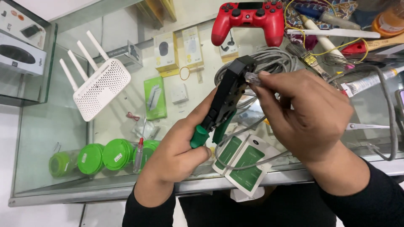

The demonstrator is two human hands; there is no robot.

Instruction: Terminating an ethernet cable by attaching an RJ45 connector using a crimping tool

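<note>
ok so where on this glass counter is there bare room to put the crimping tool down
The barest glass lies left of the left hand, below the white router. A smaller gap sits between the router and the crimping tool. The right side is crowded: grey cable coil, brush, scissors, red game controller.

Black crimping tool (229, 94) with green handles, red game controller (249, 19).

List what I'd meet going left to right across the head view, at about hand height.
White router → green package under the glass → left hand → black crimping tool with green handles → clear cable plug → right hand → scissors → grey cable.
</note>
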